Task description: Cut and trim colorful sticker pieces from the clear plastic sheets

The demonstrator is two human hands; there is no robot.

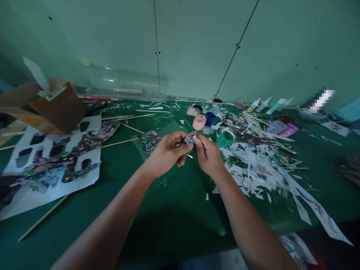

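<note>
Matt cardbd box, wdn stick, smooth plas. pot, matt ppr scraps, smooth tabletop

The green table bears a white sheet, wooden sticks, coloured pots and heaped paper scraps.

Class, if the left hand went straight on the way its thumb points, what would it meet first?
Beyond the small colourful piece it holds, the left hand would probably meet the right hand first, though depth is hard to judge here.

Bare forearms converge forward. Left hand curled, thumb inward. Right hand just beside it, pinching, fingers bent.
</note>
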